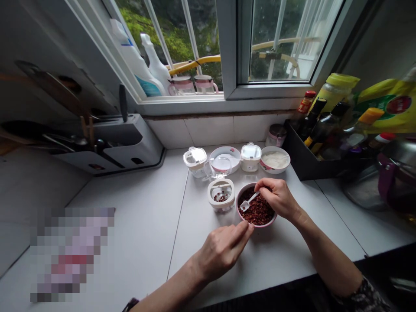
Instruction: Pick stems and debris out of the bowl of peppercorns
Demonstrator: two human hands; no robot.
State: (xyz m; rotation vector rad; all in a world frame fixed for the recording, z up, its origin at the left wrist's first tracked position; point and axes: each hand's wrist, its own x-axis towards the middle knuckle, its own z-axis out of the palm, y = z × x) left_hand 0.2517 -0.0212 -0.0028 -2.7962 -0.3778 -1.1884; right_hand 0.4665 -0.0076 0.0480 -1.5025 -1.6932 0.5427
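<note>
My right hand (278,198) pinches the handle of a small white spoon (249,202). The spoon's scoop rests over dark red dried peppercorns or flakes (258,212), whose exact kind I cannot tell. They fill a round bowl (239,215) with a pinkish rim. At the bowl's near edge, the thumb and forefinger of my left hand (224,247) are closed on the rim. Just left of the bowl stands a clear seasoning jar (221,195) with its lid flipped up and a few of the same red bits inside.
Behind are two lidded seasoning jars (195,158) (250,157), a dish of white powder (224,160) and a bowl of white grains (274,161). A black bottle box (303,162) stands right, a utensil holder (130,143) left. A blurred, pixelated patch (73,255) lies on the counter's left.
</note>
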